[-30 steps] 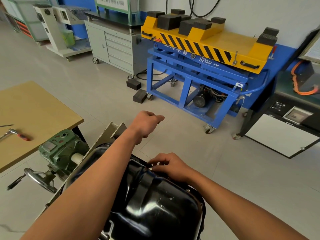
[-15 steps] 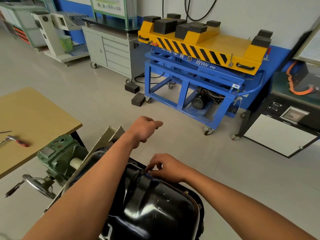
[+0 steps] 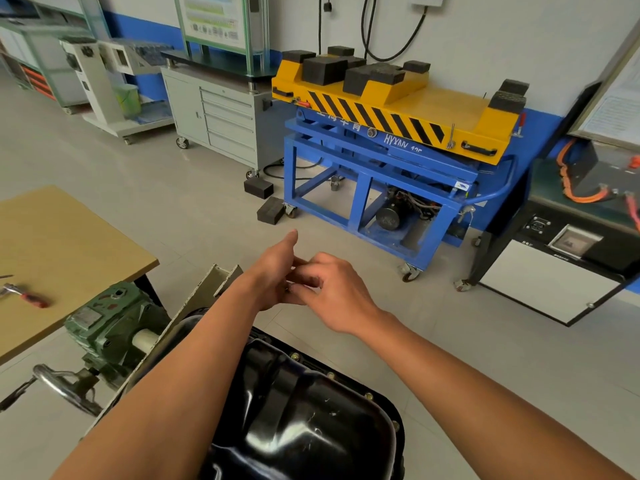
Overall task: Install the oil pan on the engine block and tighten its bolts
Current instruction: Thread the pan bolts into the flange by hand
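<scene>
Far left, close to the bench (image 3: 69, 237) edge: a red-handled ratchet (image 3: 24, 296), lying flat. Just past the bench's near corner, a green gearbox (image 3: 110, 327) with a chrome hand wheel (image 3: 65, 389) below it, set against a beige stand plate (image 3: 211, 285).

Left forearm stretched forward across the pan. Left hand (image 3: 273, 271) raised in the air over the floor, index finger (image 3: 289, 242) straight and pointing away, remaining fingers curled toward the palm.

Right hand (image 3: 332, 292) brought against it from the right, back upward, fingertips (image 3: 304, 289) bunched and touching the left palm. Something small and dark between the two grips, too small to name. Cannot tell what either grip pinches, if anything.

Bottom centre, below both wrists: black oil pan (image 3: 311, 427), sump side up beside the stand plate, clear of both hands. Brass-coloured bolts (image 3: 295, 356) spaced along its right flange.

Beyond, by the wall: blue wheeled lift cart (image 3: 381, 188) with a yellow striped top.
</scene>
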The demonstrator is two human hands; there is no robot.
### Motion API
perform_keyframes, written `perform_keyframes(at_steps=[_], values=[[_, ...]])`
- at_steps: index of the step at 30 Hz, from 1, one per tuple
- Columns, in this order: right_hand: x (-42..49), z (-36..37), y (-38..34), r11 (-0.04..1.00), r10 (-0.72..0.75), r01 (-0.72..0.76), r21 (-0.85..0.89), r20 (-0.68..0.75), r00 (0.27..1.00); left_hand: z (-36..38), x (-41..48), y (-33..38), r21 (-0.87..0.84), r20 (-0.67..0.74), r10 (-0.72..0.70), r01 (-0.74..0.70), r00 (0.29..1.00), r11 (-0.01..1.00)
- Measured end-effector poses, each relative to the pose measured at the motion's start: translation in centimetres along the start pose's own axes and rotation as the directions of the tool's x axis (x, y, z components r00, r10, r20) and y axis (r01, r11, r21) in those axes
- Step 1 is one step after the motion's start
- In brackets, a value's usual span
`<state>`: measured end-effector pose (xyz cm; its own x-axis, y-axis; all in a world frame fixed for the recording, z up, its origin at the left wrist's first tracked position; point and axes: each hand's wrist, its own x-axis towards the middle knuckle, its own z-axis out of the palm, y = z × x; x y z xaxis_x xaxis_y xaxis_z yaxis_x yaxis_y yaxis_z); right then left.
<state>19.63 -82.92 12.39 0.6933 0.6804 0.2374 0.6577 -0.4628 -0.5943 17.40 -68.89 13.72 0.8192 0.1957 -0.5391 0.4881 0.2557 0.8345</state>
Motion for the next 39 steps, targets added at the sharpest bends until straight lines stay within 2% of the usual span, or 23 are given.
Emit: perform_keyframes(at_steps=[5,9,18,20,23,25,27,28,30,33,36,39], values=[[-0.2,0.8,-0.4,1.000,-0.026,0.026,0.007,0.065,0.998,-0.1,-0.3,0.2,-0.056,0.047,-0.042,0.045,0.998,0.997],[0.1,0.2,-0.1,0.993,0.009,-0.013,0.117,0.034,0.999,-0.1,-0.4,0.5,-0.107,0.049,-0.016,0.021,0.999,0.994],[-0.3,-1.0,-0.2,0.969,0.025,-0.045,0.242,0.084,0.996,-0.2,-1.2,0.4,-0.078,0.152,0.013,-0.001,0.988,0.997],[-0.1,-1.5,-0.5,0.946,0.051,-0.058,0.319,0.031,0.998,-0.3,-2.0,0.6,0.016,0.095,0.070,-0.071,0.993,0.997],[0.3,-2.2,-0.6,0.925,0.074,-0.059,0.376,-0.026,0.997,-1.5,-3.7,1.5,0.384,-0.058,0.274,-0.232,0.960,0.894],[0.5,-1.9,-0.6,0.947,0.027,-0.041,0.318,0.048,0.998,-3.1,-5.1,1.9,0.574,-0.108,0.420,-0.288,0.901,0.767],[0.5,-0.6,-0.9,0.980,-0.057,0.013,0.200,0.215,0.975,-4.7,-6.8,1.5,0.743,-0.148,0.555,-0.278,0.818,0.608],[0.6,0.3,-1.1,0.989,-0.099,0.059,0.138,0.302,0.948,-5.4,-7.8,1.0,0.805,-0.162,0.598,-0.245,0.785,0.540],[0.9,2.2,-1.5,0.984,-0.166,0.178,0.015,0.451,0.877,-6.3,-9.5,-1.0,0.872,-0.174,0.619,-0.172,0.766,0.458],[1.6,4.2,-2.2,0.936,-0.139,0.306,-0.172,0.619,0.773,-6.8,-10.8,-4.1,0.895,-0.199,0.593,-0.101,0.780,0.434],[2.4,4.6,-2.7,0.900,-0.076,0.347,-0.263,0.691,0.719,-6.9,-10.4,-5.3,0.857,-0.282,0.590,-0.078,0.756,0.510],[2.6,4.4,-3.0,0.842,-0.091,0.455,-0.290,0.755,0.650,-7.0,-9.6,-5.1,0.823,-0.351,0.573,-0.049,0.740,0.566]])
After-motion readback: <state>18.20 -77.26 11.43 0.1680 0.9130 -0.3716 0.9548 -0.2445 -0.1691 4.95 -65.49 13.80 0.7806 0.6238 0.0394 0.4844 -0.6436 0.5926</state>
